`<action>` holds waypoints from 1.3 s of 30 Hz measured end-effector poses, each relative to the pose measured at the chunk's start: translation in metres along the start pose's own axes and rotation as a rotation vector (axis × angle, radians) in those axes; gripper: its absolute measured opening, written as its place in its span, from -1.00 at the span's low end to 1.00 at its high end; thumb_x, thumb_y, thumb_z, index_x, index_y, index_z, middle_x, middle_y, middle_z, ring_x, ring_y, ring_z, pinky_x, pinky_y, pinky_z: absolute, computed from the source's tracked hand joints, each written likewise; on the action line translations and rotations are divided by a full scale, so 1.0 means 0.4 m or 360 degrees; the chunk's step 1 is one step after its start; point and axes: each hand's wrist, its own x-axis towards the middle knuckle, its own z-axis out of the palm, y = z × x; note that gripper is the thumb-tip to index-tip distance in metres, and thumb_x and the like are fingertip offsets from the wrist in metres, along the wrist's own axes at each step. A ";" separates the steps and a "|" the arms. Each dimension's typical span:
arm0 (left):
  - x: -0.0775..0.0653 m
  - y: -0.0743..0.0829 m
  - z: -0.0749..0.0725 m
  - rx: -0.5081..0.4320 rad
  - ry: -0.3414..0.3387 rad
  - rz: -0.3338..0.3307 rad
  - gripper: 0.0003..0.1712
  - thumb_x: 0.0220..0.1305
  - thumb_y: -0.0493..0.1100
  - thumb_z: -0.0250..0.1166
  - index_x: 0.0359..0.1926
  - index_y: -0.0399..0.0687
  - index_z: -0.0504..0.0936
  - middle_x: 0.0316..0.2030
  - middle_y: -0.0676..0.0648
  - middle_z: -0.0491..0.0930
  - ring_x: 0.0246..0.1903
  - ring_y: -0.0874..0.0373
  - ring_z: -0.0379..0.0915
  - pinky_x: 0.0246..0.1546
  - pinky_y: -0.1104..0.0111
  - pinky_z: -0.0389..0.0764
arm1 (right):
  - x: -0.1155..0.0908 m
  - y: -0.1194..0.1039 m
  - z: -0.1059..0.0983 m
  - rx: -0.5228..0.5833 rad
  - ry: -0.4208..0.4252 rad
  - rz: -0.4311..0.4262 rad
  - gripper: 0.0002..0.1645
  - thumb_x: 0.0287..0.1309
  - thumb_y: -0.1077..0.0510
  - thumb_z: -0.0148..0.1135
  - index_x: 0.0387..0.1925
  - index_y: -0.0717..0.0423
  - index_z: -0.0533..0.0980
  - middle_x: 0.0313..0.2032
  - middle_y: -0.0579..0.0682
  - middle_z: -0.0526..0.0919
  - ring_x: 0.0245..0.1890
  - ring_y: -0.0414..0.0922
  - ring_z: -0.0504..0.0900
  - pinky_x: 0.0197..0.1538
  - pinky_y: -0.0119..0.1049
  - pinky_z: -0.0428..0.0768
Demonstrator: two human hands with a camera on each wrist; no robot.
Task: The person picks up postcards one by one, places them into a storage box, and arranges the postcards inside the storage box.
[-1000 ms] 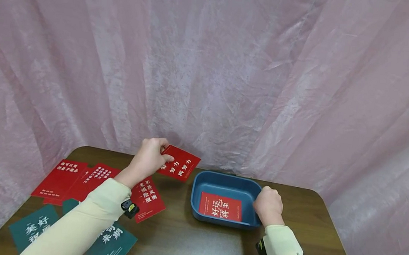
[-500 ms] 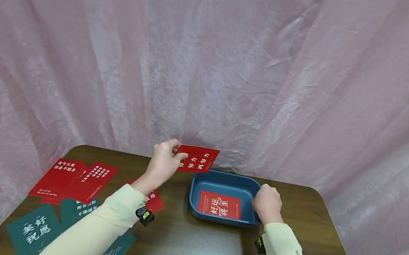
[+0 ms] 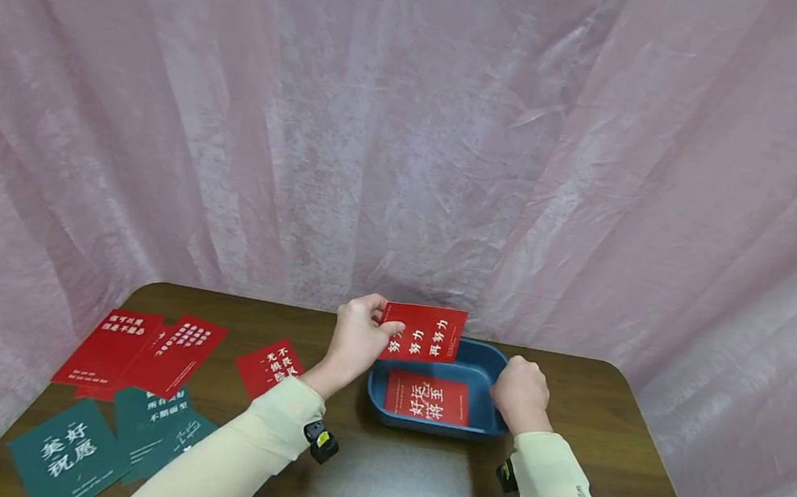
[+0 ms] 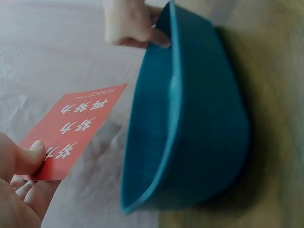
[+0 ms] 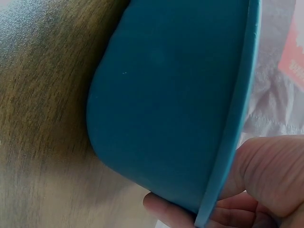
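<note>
Presently, left hand (image 3: 358, 337) pinches one red card (image 3: 426, 334) | this card is above the tray (image 3: 483, 361), toward 11 o'clock | right hand (image 3: 522, 395) grips the tray rim at 3 o'clock | second red card (image 3: 430, 398) lies inside, toward 7 o'clock | green cards (image 3: 67, 449) lie between 8 and 9 o'clock from tray.

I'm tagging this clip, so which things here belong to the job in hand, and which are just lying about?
In the job:
held red card, in the left hand
blue bin, gripped by the right hand
second red card, inside the bin

Seemingly just lying about:
loose red cards
green cards
</note>
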 end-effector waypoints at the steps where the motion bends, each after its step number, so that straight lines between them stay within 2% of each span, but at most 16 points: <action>1: -0.004 -0.002 0.012 -0.0009 -0.0014 -0.0009 -0.78 -0.05 -0.18 0.48 -0.38 -0.10 0.62 -0.57 0.02 0.63 -0.62 0.30 0.51 -0.61 0.46 0.54 | 0.000 0.000 -0.001 -0.0004 0.0000 0.0001 -0.73 -0.10 0.19 0.27 -0.35 0.34 0.56 -0.41 0.29 0.64 -0.49 0.12 0.62 -0.55 -0.01 0.56; 5: -0.018 -0.010 0.057 -0.0009 -0.0068 -0.0039 -0.79 -0.05 -0.19 0.48 -0.40 -0.08 0.61 -0.60 0.04 0.60 -0.64 0.32 0.48 -0.63 0.46 0.52 | 0.002 0.000 0.001 -0.0013 -0.0015 0.0010 -0.73 -0.07 0.18 0.26 -0.34 0.34 0.54 -0.42 0.27 0.63 -0.51 0.09 0.60 -0.55 -0.02 0.56; 12: -0.041 -0.021 0.097 0.0056 -0.0188 -0.0140 -0.75 -0.02 -0.16 0.46 -0.32 -0.11 0.61 -0.57 0.04 0.60 -0.60 0.31 0.46 -0.61 0.46 0.49 | 0.003 -0.005 0.001 -0.0007 -0.0004 0.0015 -0.71 -0.05 0.17 0.24 -0.31 0.34 0.54 -0.43 0.27 0.63 -0.56 0.06 0.58 -0.56 -0.02 0.58; 22: -0.057 -0.031 0.121 0.0098 -0.0316 -0.0234 -0.74 -0.03 -0.17 0.47 -0.33 -0.13 0.59 -0.58 0.03 0.53 -0.52 0.25 0.40 -0.52 0.44 0.48 | 0.005 -0.003 -0.002 -0.0009 0.0009 0.0012 -0.70 -0.07 0.17 0.25 -0.30 0.33 0.55 -0.39 0.28 0.64 -0.52 0.10 0.61 -0.51 0.01 0.59; 31: -0.074 -0.048 0.144 0.0184 -0.0409 -0.0208 -0.63 -0.02 -0.17 0.46 -0.18 -0.20 0.58 -0.60 0.03 0.54 -0.54 0.27 0.44 -0.49 0.45 0.51 | 0.002 -0.005 -0.003 0.0012 0.0009 0.0018 -0.72 -0.09 0.18 0.26 -0.33 0.33 0.56 -0.39 0.29 0.64 -0.49 0.12 0.60 -0.51 0.01 0.58; 35: -0.081 -0.050 0.152 0.0275 -0.0429 -0.0211 -0.54 -0.02 -0.18 0.46 -0.09 -0.26 0.56 -0.42 -0.07 0.64 -0.41 0.22 0.52 -0.40 0.40 0.59 | 0.001 -0.004 -0.001 0.0003 0.0001 0.0029 -0.71 -0.07 0.17 0.27 -0.32 0.33 0.55 -0.40 0.28 0.64 -0.52 0.09 0.59 -0.52 0.01 0.59; 37: -0.083 -0.049 0.154 0.0349 -0.0439 -0.0208 -0.55 -0.02 -0.17 0.46 -0.10 -0.26 0.57 -0.32 -0.11 0.66 -0.35 0.20 0.54 -0.36 0.36 0.61 | 0.000 -0.004 0.000 -0.0002 -0.0003 0.0030 -0.72 -0.07 0.18 0.26 -0.32 0.33 0.55 -0.40 0.28 0.64 -0.52 0.09 0.59 -0.52 0.00 0.59; 39: -0.086 -0.049 0.157 0.0431 -0.0456 -0.0205 -0.61 -0.03 -0.16 0.46 -0.18 -0.24 0.58 -0.33 -0.10 0.65 -0.36 0.20 0.53 -0.39 0.37 0.61 | 0.000 -0.003 0.001 -0.0002 -0.0015 0.0029 -0.73 -0.06 0.19 0.25 -0.32 0.33 0.55 -0.40 0.28 0.64 -0.53 0.08 0.58 -0.53 0.00 0.58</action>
